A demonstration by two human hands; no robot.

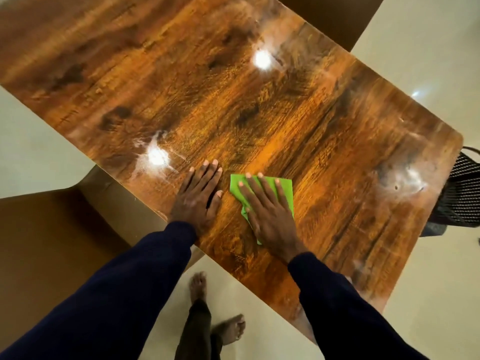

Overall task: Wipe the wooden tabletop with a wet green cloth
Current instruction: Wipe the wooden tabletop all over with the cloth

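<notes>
Right hand, fingers straight, presses the limp, likely clinging green cloth flat on the tabletop; left hand rests open, holding nothing.

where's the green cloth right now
The green cloth lies flat on the wooden tabletop near its front edge, under the right hand, beside the left hand.

Pale glossy floor all around, catching one small glint of light; brown cardboard box low at left, a second brown panel at top right, black mesh chair at right edge, two bare feet at bottom centre.
</notes>
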